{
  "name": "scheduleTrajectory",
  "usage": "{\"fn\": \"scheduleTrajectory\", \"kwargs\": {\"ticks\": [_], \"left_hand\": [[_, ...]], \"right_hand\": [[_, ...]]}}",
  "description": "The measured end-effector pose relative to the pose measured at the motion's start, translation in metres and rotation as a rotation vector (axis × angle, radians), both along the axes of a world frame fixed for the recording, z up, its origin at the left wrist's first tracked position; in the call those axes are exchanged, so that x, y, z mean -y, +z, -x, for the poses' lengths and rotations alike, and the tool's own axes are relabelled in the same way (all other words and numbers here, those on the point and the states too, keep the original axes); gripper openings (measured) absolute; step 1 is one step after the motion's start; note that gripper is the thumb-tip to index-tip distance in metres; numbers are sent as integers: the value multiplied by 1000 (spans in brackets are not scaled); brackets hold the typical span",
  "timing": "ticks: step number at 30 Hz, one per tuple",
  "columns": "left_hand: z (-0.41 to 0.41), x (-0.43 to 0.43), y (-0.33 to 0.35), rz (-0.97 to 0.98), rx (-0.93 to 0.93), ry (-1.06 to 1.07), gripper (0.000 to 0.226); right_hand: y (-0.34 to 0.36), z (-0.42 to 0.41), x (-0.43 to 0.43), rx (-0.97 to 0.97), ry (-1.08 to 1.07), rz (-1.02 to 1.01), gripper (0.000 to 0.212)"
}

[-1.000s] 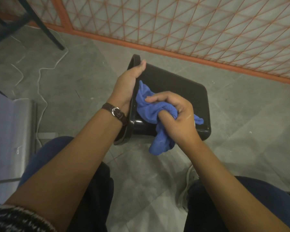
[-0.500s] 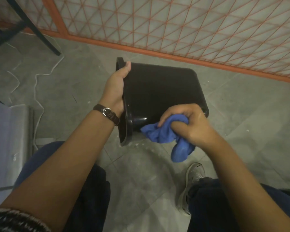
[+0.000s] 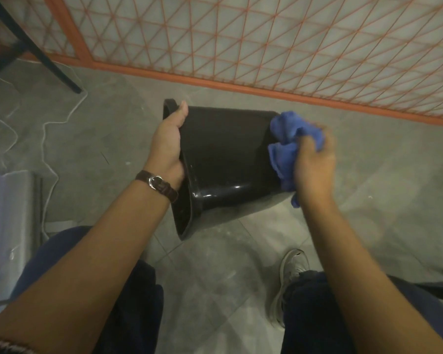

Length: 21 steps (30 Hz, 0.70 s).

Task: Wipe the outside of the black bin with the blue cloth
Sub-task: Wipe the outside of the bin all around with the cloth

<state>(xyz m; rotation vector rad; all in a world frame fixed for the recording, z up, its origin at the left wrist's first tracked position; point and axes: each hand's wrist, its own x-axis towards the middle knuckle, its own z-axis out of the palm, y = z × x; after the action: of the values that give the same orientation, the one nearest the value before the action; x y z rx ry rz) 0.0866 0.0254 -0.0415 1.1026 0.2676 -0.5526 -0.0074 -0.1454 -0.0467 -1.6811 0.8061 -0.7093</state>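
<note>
The black bin (image 3: 225, 159) is held on its side above the floor, its open rim to the left and its base to the right. My left hand (image 3: 168, 146) grips the rim, thumb over the top edge, a brown watch on the wrist. My right hand (image 3: 313, 164) is closed on the bunched blue cloth (image 3: 289, 141) and presses it against the bin's base end. The hand is blurred by motion. The base of the bin is hidden behind cloth and hand.
An orange lattice fence (image 3: 266, 47) runs along the far side of the grey floor. A dark chair leg (image 3: 46, 60) and a white cable (image 3: 46, 139) lie at the left, a grey seat (image 3: 8, 215) at the near left. My knees and one shoe (image 3: 289, 279) are below.
My right hand has swept the blue cloth from the near side of the bin by the rim along to the base end at the right. My left hand keeps its grip on the rim.
</note>
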Motion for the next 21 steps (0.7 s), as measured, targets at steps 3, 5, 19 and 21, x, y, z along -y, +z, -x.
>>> {"fn": "scheduleTrajectory", "kwargs": {"ticks": [3,5,19,21], "left_hand": [[8,9,-9,-13,-63,24,43],[10,13,-16,-21,-91,71,64],[8,5,-17,278,-253,-135,49],[15,8,-14,327,-251,-152,60]], "right_hand": [[-17,1,-25,-61,108,18,18],[-18,0,-37,-73,180,0,18],[-4,14,-105,40,725,-270,30],[-4,9,-98,42,727,-182,33]]}}
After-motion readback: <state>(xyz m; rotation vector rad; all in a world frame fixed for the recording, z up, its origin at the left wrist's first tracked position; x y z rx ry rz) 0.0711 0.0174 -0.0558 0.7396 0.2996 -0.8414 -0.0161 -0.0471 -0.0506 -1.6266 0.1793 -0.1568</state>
